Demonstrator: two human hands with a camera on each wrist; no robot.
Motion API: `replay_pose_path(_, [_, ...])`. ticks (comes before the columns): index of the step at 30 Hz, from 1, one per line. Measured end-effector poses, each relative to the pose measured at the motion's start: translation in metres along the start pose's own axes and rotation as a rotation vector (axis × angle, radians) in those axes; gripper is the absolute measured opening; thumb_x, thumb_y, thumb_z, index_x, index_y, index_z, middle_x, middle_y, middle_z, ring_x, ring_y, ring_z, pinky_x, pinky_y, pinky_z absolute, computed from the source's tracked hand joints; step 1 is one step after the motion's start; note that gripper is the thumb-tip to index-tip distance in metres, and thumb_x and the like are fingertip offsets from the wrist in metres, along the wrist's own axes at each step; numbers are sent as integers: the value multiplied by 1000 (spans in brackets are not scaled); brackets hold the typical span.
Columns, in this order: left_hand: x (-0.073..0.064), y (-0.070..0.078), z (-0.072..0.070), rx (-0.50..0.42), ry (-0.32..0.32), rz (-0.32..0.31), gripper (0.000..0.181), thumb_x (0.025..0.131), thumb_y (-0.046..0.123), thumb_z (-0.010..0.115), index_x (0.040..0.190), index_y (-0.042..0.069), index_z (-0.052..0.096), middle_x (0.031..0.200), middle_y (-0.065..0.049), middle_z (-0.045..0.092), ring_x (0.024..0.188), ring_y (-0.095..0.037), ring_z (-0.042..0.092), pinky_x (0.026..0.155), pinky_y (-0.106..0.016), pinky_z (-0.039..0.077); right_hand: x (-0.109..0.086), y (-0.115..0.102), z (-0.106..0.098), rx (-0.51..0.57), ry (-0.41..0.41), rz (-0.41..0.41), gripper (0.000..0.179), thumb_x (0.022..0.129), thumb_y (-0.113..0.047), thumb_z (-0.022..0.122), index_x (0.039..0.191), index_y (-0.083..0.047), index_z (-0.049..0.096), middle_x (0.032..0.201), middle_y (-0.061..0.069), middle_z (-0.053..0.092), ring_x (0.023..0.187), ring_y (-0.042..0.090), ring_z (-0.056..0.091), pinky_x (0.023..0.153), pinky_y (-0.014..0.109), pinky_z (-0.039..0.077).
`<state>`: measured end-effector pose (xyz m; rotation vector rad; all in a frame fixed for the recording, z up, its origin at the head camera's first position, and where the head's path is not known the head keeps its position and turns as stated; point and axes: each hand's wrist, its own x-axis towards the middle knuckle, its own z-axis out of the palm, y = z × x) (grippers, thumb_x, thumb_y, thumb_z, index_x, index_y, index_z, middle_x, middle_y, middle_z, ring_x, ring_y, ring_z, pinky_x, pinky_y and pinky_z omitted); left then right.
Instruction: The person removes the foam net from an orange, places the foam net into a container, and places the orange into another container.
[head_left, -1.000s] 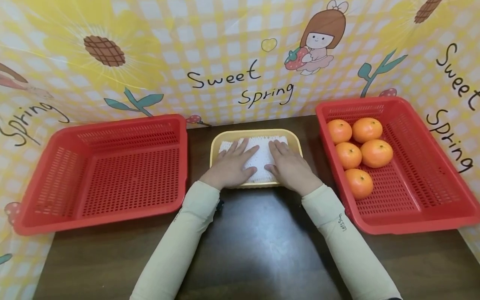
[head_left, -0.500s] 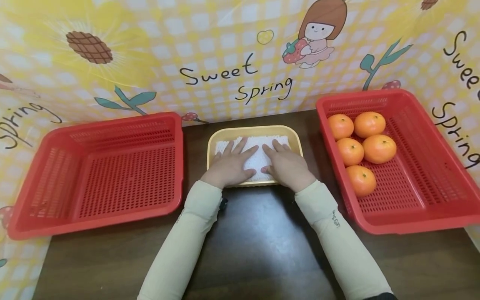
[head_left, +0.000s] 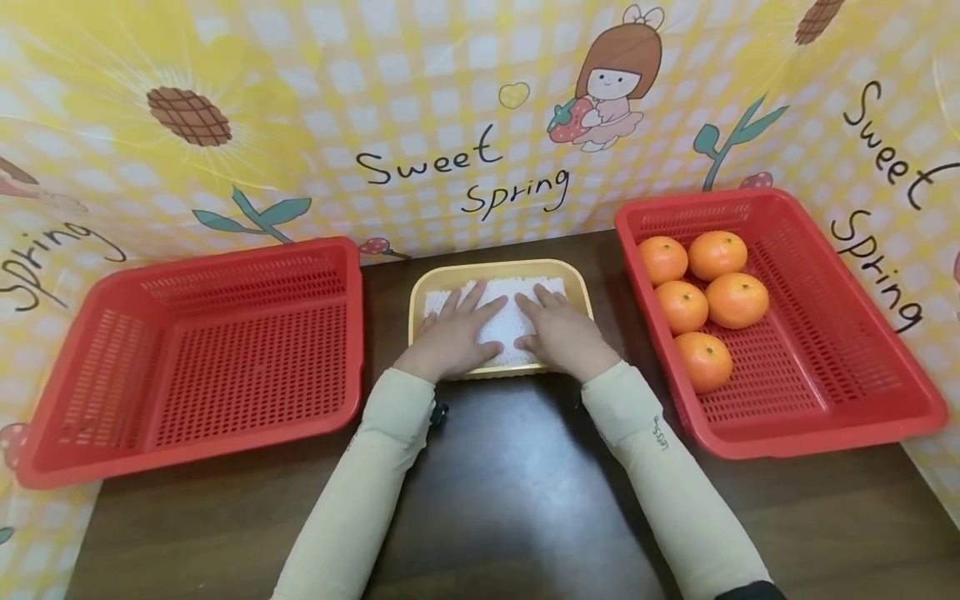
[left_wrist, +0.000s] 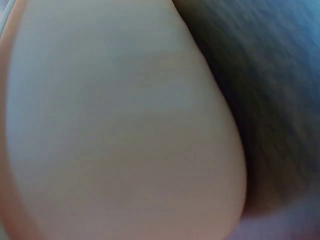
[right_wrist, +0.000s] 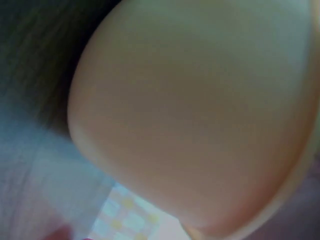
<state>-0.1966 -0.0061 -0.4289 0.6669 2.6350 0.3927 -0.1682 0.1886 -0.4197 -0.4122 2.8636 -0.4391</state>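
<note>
In the head view a small yellow tray [head_left: 491,268] stands at the middle of the dark table. A white textured sheet or pad [head_left: 504,321], its exact kind unclear, lies inside it. My left hand [head_left: 453,333] rests on the left part of the white sheet with spread fingers. On the right part rests my right hand [head_left: 567,335], fingers extended, its thumb pointing toward the left thumb. Both palms face down, and the heels of the hands cross the tray's near rim. Both wrist views are mostly filled by a blurred close-up of the hand; no fingertips show there.
A red perforated basket [head_left: 255,367] stands to the left. Another red basket [head_left: 847,333] at the right holds several oranges [head_left: 738,300] along its left side. A yellow checked cloth [head_left: 435,108] with printed drawings covers the wall behind the dark table [head_left: 517,483].
My right hand has slid slightly left on the white sheet, and its fingers have spread a little. The left hand stays on the sheet. The head view has shifted a little.
</note>
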Motion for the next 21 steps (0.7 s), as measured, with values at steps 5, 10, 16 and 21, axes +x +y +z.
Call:
replay_pose_path(5, [2,-6,-2,-15,46,33,72,100,44,58,162,35,22,169,-3,-2,152,-37,4,112,-69,16,8,8,2,63,51,-64,65,97,-26,69,153,-7,44,157,28,31,141,49,33,116,54,24])
replay_pose_path(10, [4,-3,-4,-64,115,84,71,102,38,58,162,31,22,168,-6,1,152,-36,8,113,-66,17,9,12,-6,75,111,-70,62,97,-28,67,152,-8,46,158,27,29,141,50,31,114,58,25])
replay_pose_path(16, [-19,3,-18,-57,169,158,72,101,36,60,162,19,25,168,-13,8,151,-36,13,116,-60,16,-8,13,-21,79,185,-19,65,97,-35,66,153,-10,44,161,26,24,145,47,24,105,70,30])
replay_pose_path(21, [-49,-4,-50,-21,184,175,72,101,37,61,161,15,28,167,-15,12,151,-37,12,117,-59,15,-27,20,-46,78,311,54,69,94,-43,67,151,-10,47,158,29,28,142,51,26,106,71,27])
